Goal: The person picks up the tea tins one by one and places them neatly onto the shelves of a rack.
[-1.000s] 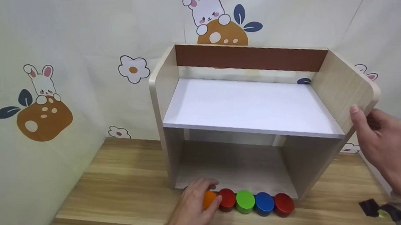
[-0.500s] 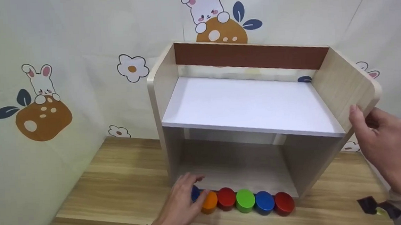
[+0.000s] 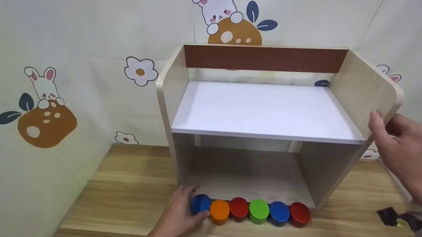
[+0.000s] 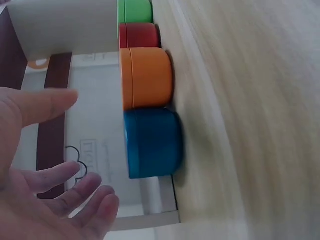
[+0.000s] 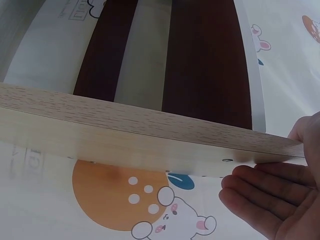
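Note:
A small wooden shelf (image 3: 265,111) stands on the table, with a white middle board and pale side panels. My right hand (image 3: 409,150) grips the front edge of its right panel, thumb inside and fingers along the outer face in the right wrist view. Along the shelf's foot runs a row of round lidded tins. From the left come a blue tin (image 3: 200,203), an orange tin (image 3: 219,211), a red tin (image 3: 239,209) and a green tin (image 3: 258,211). My left hand (image 3: 176,212) is beside the blue tin, fingers loosely bent and holding nothing; the left wrist view (image 4: 155,142) shows a gap.
Right of the green tin are another blue tin (image 3: 279,213) and a red tin (image 3: 300,214). A black bow-shaped item (image 3: 400,218) lies at the lower right of the wooden table (image 3: 102,202). Behind the shelf hangs a rabbit-print cloth (image 3: 92,30).
My left hand has moved left off the orange tin, past the left blue tin, which now shows fully. My right hand keeps its grip on the shelf panel.

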Demonstrator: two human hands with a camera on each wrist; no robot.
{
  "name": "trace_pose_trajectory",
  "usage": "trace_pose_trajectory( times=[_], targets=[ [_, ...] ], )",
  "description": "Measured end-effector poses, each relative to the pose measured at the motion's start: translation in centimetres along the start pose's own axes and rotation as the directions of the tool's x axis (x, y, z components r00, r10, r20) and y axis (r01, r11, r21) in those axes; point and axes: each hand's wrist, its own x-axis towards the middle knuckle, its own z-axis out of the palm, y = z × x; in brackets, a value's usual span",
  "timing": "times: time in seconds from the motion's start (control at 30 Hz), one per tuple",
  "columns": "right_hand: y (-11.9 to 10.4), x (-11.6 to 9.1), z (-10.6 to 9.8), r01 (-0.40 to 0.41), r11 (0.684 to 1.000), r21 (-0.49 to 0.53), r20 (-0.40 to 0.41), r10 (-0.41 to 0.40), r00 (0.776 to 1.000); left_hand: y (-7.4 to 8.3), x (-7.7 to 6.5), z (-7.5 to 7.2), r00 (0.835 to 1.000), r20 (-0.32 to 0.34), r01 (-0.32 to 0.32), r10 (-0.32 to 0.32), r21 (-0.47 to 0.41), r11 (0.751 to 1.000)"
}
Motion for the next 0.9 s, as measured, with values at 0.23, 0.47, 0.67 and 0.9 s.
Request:
trace_pose_trajectory(
  times=[0.23,0.47,0.67,0.9],
  targets=[
    [-0.1,-0.1,-0.1,-0.030,1.000,-0.007,0.020,0.031,0.999,-0.8,-0.1,0.3,0.999,0.041,-0.001,0.002,-0.020,1.000],
    [-0.3,-0.2,-0.2,-0.036,0.999,-0.038,0.056,0.038,0.998,-1.4,0.1,0.9,1.000,0.016,0.002,-0.002,-0.024,1.000],
    [-0.1,0.0,-0.2,-0.020,1.000,0.001,0.020,0.020,1.000,-2.1,0.4,1.4,0.998,0.050,0.046,-0.043,-0.052,0.998],
    [-0.1,0.0,-0.2,-0.020,0.999,0.029,0.007,0.020,1.000,-2.5,0.4,1.8,0.994,0.074,0.085,-0.080,-0.079,0.993]
  ],
)
